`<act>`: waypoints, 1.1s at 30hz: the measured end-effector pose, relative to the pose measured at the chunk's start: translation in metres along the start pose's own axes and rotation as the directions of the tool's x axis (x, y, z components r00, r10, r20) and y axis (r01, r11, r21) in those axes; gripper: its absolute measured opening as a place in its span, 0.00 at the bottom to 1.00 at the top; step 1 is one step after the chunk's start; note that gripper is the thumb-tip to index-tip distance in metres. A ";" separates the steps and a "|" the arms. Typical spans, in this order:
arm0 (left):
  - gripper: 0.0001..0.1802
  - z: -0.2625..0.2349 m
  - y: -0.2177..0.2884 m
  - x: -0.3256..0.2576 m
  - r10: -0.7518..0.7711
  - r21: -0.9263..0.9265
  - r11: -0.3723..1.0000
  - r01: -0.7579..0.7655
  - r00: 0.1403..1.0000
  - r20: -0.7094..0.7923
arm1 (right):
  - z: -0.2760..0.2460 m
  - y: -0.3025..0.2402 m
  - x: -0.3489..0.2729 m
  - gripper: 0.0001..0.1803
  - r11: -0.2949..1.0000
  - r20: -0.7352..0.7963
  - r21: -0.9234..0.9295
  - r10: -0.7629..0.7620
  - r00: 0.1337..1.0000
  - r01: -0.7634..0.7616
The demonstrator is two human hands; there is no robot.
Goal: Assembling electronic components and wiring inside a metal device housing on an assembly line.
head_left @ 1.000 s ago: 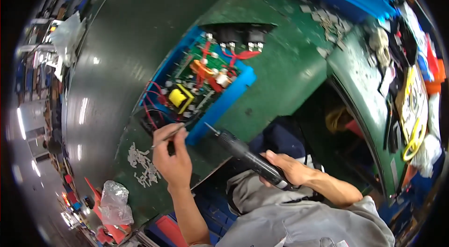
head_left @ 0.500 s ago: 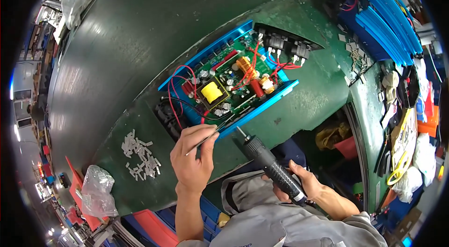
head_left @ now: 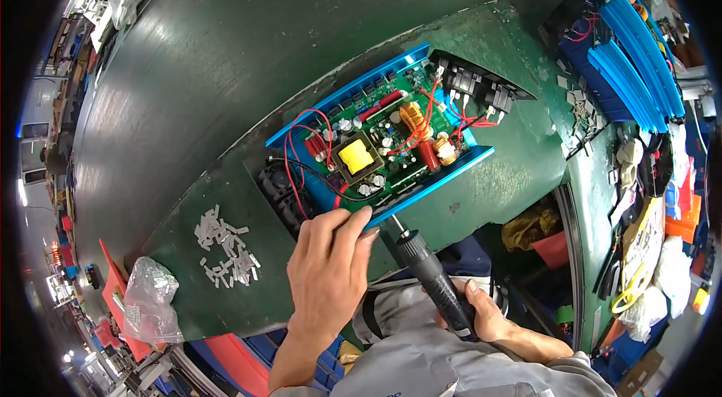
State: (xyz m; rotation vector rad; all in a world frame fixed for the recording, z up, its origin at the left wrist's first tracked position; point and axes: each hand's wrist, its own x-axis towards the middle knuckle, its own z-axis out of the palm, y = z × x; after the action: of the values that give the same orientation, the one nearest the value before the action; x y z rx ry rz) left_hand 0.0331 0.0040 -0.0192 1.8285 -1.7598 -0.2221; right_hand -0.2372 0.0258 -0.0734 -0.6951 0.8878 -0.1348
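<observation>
Holding one black screwdriver (head_left: 427, 268) in the curled right hand (head_left: 487, 313); resting the left hand (head_left: 329, 263), half-bent, on one blue casing (head_left: 451, 174) with one yellow block (head_left: 356, 158) — cannot tell whether gripping.

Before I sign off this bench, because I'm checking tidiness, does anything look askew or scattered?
Yes: the black end panel sits slanted at the right end of the blue housing, not square to it. Pale strips lie scattered loose on the green bench.

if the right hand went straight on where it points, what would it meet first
Likely the blue case's near wall, met by its black screwdriver's tip; whether they touch is unclear.
</observation>
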 end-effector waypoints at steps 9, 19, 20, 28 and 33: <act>0.16 0.005 0.005 0.005 -0.060 0.294 0.956 -0.001 0.979 0.197 | -0.001 -0.003 0.000 0.49 0.997 0.001 -0.081 -0.003 1.000 0.003; 0.16 -0.008 0.005 0.021 -0.022 0.314 0.945 -0.095 0.937 0.350 | -0.002 0.003 0.001 0.42 1.000 0.037 0.013 0.013 0.999 -0.013; 0.16 -0.008 0.004 0.022 -0.015 0.311 0.944 -0.110 0.928 0.372 | -0.001 0.001 0.002 0.40 0.999 0.049 0.042 0.006 0.999 -0.008; 0.17 -0.011 0.004 0.025 -0.005 0.301 0.944 -0.137 0.904 0.426 | -0.006 -0.001 0.014 0.52 0.881 0.366 0.406 0.085 0.927 -0.242; 0.02 -0.028 -0.006 0.058 0.166 0.118 0.975 -0.190 0.968 0.188 | -0.033 0.013 -0.002 0.49 0.991 -0.009 -0.124 -0.052 0.999 0.051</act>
State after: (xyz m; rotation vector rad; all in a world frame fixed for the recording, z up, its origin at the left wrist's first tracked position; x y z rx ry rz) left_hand 0.0589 -0.0438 0.0160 1.7749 -2.0977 -0.2024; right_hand -0.2656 0.0203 -0.0939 -0.8344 0.8952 -0.1307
